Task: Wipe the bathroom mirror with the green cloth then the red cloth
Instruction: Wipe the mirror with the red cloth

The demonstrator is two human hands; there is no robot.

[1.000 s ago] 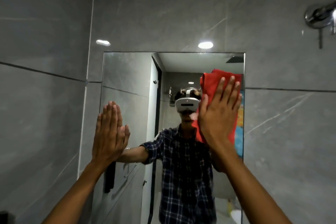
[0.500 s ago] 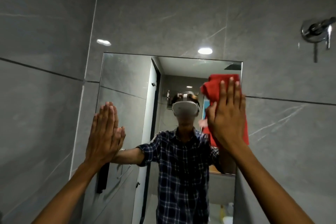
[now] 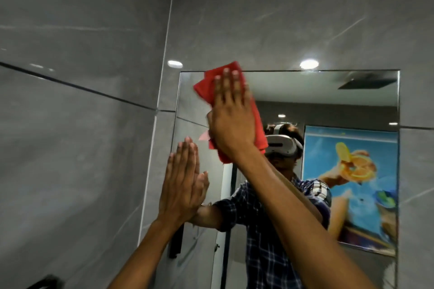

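The frameless mirror (image 3: 328, 96) hangs on the grey tiled wall, filling the right half of the view. My right hand (image 3: 231, 117) presses a red cloth (image 3: 206, 87) flat against the mirror's upper left corner, fingers pointing up. My left hand (image 3: 183, 180) rests flat and open against the mirror's left edge, lower down, holding nothing. The green cloth is not in view. The mirror reflects a person in a checked shirt with a headset.
Grey marble-look tiles (image 3: 82, 124) cover the side wall on the left and the wall above the mirror. A dark fitting (image 3: 42, 283) shows at the bottom left corner. A colourful poster (image 3: 352, 183) is reflected in the mirror's right part.
My right hand has swept the red cloth from the mirror's upper right across to its upper left. The view has shifted left. My left hand stays flat at the left edge.
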